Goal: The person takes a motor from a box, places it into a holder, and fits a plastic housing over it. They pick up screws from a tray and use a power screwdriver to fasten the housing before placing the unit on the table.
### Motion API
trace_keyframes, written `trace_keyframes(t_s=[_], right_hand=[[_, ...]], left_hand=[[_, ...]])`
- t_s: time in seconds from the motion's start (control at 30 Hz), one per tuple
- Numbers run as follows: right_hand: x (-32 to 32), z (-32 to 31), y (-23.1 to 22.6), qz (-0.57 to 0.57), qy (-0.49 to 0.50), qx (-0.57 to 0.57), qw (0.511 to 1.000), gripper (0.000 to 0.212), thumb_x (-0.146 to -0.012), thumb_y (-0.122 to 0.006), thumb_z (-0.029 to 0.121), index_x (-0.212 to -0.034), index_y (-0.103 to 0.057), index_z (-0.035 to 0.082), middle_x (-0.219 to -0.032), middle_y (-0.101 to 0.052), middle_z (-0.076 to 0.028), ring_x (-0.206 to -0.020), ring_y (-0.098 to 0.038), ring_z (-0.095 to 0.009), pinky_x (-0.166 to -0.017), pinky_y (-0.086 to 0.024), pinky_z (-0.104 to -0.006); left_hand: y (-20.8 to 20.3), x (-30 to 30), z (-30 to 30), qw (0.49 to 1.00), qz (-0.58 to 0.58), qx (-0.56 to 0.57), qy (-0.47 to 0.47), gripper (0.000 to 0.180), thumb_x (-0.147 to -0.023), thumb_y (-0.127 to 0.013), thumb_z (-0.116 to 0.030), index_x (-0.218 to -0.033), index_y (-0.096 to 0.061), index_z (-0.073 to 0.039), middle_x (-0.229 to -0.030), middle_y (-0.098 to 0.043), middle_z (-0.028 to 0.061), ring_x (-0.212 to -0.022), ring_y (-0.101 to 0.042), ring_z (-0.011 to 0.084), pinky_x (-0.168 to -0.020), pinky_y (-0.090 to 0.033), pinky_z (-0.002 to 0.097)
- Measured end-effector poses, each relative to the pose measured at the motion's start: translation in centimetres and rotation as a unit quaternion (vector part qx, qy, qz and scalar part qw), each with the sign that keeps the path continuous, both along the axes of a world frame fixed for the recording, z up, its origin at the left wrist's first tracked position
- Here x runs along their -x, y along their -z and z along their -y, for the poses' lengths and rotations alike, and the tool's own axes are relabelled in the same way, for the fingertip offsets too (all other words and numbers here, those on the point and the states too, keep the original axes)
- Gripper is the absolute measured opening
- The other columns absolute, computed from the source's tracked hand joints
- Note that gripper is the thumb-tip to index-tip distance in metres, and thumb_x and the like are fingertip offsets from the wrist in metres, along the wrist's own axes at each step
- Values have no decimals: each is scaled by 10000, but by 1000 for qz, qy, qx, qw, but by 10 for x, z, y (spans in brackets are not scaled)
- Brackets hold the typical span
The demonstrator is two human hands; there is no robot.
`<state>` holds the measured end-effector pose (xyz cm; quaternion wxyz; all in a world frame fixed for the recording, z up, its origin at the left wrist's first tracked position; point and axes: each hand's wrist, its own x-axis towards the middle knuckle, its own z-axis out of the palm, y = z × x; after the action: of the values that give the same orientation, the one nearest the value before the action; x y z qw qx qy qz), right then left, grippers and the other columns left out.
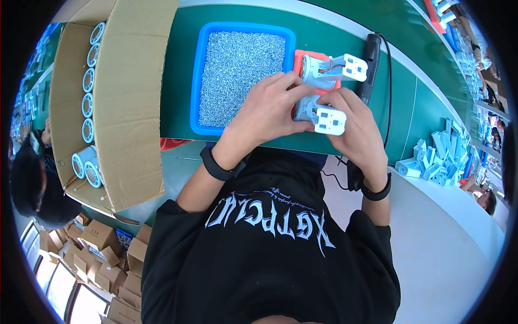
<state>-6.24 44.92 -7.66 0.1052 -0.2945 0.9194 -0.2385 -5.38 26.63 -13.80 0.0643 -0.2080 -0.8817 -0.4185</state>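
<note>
Part between my hands: a pale-blue plastic cylinder with a white, hole-punched bracket plate (330,121), at the table's near edge, plate turned toward my right.
Left hand (272,105): fingers and thumb clamped round the cylinder from the left.
Right hand (356,121): curled about the plate side, fingertips at the cylinder; I cannot tell whether it pinches or just steadies.
Twin part: a second pale-blue cylinder with a white plate (354,68), just beyond my fingers, thin wires showing along its arm.
Orange-red block (299,58): under or against the twin, partly hidden.
Black stick-shaped tool with a cord (372,51): lying just right of the twin.
Blue plastic tray (196,81): left of the parts, filled with small silvery metal pieces (237,70).
Green tabletop (178,70): beneath all these.
Brown cardboard box (135,102): further left, open, pale-blue cylinders (88,105) lined up inside.
Heap of pale-blue plastic pieces (442,154): well off to my right.
</note>
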Motion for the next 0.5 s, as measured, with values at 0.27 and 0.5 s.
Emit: trace_keyframes(t_s=[0.27, 0.5], right_hand=[[-1, 5, 6, -79, -29, 8, 996, 348, -674, -723, 38, -995, -592, 68, -892, -583, -97, -795, -598, -293, -666, -481, -364], [-5, -14, 28, -1, 35, 160, 987, 290, -693, -749, 28, -962, -644, 51, -892, -616, -96, -723, -602, -216, -665, -478, -290]], left_hand=[[11, 1, 1, 993, 77, -89, 22, 444, -531, -820, -180, -943, -672, -105, -851, -500, 66, -807, -532, 258, -709, -454, 359], [2, -13, -3, 986, 101, -134, -3, 418, -604, -813, -125, -994, -665, -91, -929, -525, 82, -883, -544, 250, -763, -459, 335]])
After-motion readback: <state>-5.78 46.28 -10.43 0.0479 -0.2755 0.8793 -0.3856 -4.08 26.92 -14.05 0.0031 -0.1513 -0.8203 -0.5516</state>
